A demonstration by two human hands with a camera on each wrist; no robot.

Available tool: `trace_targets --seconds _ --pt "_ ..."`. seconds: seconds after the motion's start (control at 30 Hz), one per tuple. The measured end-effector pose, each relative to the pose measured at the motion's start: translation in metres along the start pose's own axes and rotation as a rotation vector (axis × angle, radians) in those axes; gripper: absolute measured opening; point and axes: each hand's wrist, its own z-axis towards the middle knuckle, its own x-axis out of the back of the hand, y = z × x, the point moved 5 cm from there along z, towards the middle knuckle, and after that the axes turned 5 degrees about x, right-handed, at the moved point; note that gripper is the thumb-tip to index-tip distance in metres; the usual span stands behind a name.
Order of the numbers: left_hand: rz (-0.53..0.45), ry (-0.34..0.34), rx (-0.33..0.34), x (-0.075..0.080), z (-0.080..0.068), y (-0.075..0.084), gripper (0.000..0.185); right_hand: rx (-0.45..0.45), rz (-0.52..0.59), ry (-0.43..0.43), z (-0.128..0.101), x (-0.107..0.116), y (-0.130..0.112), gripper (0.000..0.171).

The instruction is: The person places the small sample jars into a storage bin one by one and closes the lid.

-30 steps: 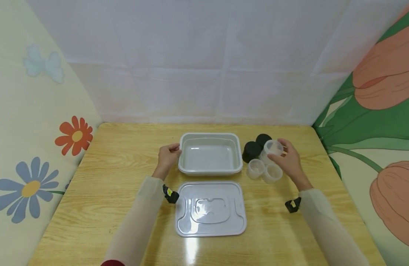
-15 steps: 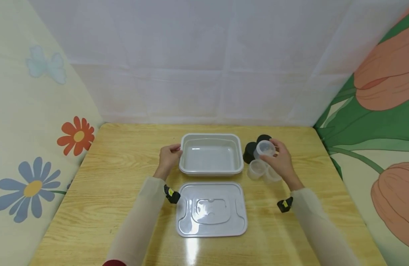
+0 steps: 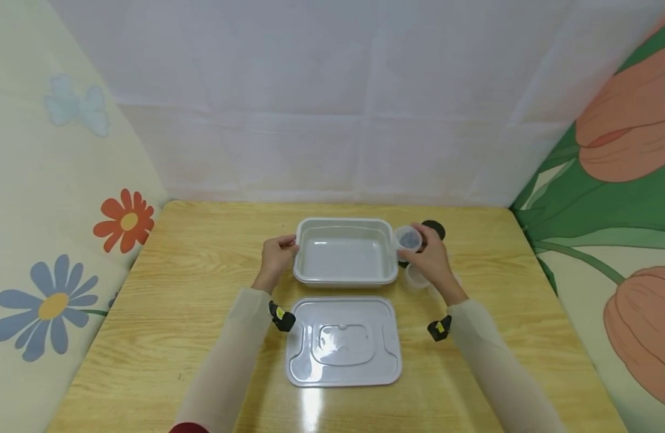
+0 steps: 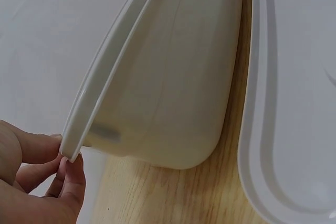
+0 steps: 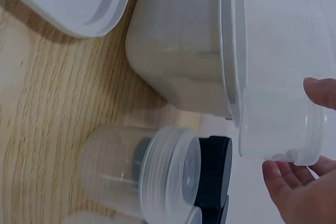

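Note:
My left hand [image 3: 276, 258] pinches the left rim of a white plastic box [image 3: 346, 251] between thumb and fingers; the left wrist view shows the rim [image 4: 84, 114] in that pinch. The box has no lid on it, and nothing shows inside. My right hand [image 3: 431, 258] grips a clear plastic jar [image 3: 407, 239] around its upper part, held up right beside the box's right rim. In the right wrist view this jar [image 5: 275, 124] is raised above another clear jar [image 5: 152, 177] on the table. Black lids [image 3: 434, 228] stand behind my right hand, partly hidden.
A white box lid [image 3: 343, 341] lies flat on the wooden table [image 3: 181, 313], in front of the box. One more clear jar [image 3: 416, 275] stands right of the box, partly covered by my right hand. A white cloth backdrop [image 3: 289, 150] rises behind the table.
My right hand has lifted the clear jar from the group at the right and carried it left, over the black lids, to the box's right rim. My left hand keeps its pinch.

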Motion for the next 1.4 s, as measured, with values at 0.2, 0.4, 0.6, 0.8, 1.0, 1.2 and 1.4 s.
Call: trace_targets --seconds 0.2,0.4,0.6,0.8,1.0,1.2,1.4 --pt "-0.005 -0.002 0.005 0.001 0.0 -0.001 0.033 0.046 -0.003 -0.007 0.005 -0.015 -0.014 0.07" --pt "-0.007 -0.006 0.014 0.001 -0.001 -0.001 0.033 0.04 0.011 -0.024 0.012 -0.033 -0.021 0.069" --pt "-0.015 -0.005 0.031 0.002 -0.003 -0.001 0.033 0.037 0.004 -0.062 0.021 -0.056 -0.03 0.069" --pt "-0.017 -0.009 0.032 0.002 -0.002 -0.001 0.034 0.055 0.004 -0.115 0.028 -0.078 -0.038 0.069" --pt "-0.025 0.001 0.01 0.001 0.001 -0.001 0.032 0.047 -0.009 -0.165 0.034 -0.096 -0.042 0.07" --pt "-0.023 0.007 0.0 0.0 0.001 -0.001 0.032 0.086 -0.093 -0.185 0.041 -0.113 -0.047 0.07" --pt "-0.03 0.009 -0.001 0.001 0.0 -0.001 0.033 0.135 -0.106 -0.192 0.05 -0.13 -0.056 0.071"
